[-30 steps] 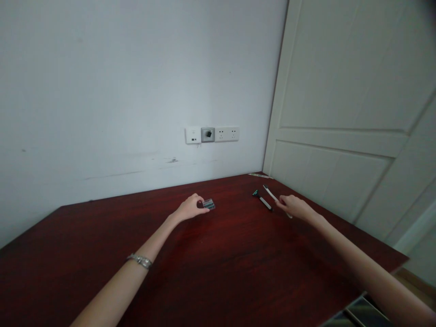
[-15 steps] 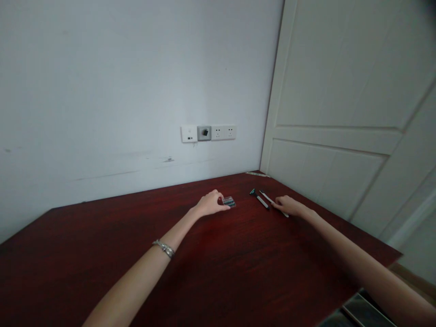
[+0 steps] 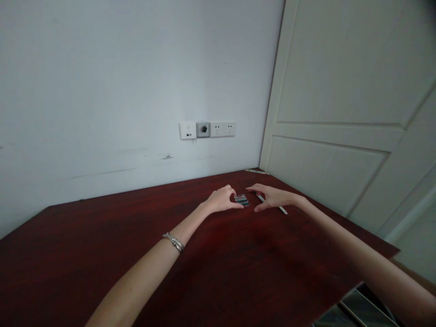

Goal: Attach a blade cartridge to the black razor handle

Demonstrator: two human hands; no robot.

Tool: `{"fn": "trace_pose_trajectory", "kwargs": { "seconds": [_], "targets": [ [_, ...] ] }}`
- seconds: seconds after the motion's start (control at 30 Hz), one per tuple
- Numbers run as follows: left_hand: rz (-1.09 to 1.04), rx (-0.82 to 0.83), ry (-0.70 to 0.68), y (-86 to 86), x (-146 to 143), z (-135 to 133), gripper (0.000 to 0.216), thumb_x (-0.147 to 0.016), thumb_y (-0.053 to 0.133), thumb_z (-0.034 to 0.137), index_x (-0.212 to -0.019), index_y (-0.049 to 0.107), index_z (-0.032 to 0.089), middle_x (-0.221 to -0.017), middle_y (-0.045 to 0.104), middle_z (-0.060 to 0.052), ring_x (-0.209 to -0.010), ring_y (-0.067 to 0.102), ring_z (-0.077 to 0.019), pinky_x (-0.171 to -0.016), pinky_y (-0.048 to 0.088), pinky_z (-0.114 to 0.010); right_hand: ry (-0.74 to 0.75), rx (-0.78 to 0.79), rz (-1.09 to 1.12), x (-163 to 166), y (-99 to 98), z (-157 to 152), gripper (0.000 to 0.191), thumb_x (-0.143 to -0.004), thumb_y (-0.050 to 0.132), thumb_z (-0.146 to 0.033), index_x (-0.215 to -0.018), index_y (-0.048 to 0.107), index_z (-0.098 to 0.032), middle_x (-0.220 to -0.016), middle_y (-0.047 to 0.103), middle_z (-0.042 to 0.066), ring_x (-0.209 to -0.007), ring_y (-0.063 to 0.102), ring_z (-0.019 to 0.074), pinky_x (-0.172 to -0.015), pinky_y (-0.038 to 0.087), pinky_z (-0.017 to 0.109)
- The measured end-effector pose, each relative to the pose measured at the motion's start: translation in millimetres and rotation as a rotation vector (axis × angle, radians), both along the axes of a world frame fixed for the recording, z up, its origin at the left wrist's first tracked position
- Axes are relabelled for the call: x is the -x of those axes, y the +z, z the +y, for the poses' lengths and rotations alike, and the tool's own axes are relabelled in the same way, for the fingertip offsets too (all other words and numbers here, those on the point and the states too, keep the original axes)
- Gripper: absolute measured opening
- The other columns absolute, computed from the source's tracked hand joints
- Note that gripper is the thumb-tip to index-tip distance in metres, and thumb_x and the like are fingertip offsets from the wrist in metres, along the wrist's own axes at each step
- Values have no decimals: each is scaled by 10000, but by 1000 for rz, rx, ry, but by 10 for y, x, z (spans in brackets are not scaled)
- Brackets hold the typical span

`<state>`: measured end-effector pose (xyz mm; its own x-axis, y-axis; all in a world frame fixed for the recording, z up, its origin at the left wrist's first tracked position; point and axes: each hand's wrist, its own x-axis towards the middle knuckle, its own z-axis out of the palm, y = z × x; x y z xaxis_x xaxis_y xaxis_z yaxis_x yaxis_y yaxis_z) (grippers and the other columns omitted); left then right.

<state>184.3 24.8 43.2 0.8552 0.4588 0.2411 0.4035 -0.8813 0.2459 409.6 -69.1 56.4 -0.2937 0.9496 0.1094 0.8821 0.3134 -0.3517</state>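
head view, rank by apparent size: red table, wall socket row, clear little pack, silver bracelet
1. dark red wooden table
2. white row of wall sockets
3. silver metal bracelet and small clear plastic pack look alike; bracelet nearer, so unranked

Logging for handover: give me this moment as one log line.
left hand: fingertips on clear cartridge case | right hand: open, close beside case | white stick: on table, partly under right hand
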Motion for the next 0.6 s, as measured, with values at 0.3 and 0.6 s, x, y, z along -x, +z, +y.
{"fn": "trace_pose_trajectory", "kwargs": {
  "seconds": [0.3,0.6],
  "targets": [
    [22,-23,-20,73,59,-169,596,-683,487,722,-952,594,202,-1015,546,-54,-864,564,-202,-670,424,-292,89,68,-34,295,68,74,565,-602,705,-514,-1053,600,-190,-979,553,57,-846,539,192,-761,438,309],
    [8,50,77,63,253,-42,754,-738,373,738,-1221,488,170,-1139,528,-111,-979,553,-243,-781,431,-331,30,64,-90,-176,117,255,582,-599,698,-443,-1114,596,-195,-1050,533,75,-929,513,218,-846,403,335]
  ]
}}
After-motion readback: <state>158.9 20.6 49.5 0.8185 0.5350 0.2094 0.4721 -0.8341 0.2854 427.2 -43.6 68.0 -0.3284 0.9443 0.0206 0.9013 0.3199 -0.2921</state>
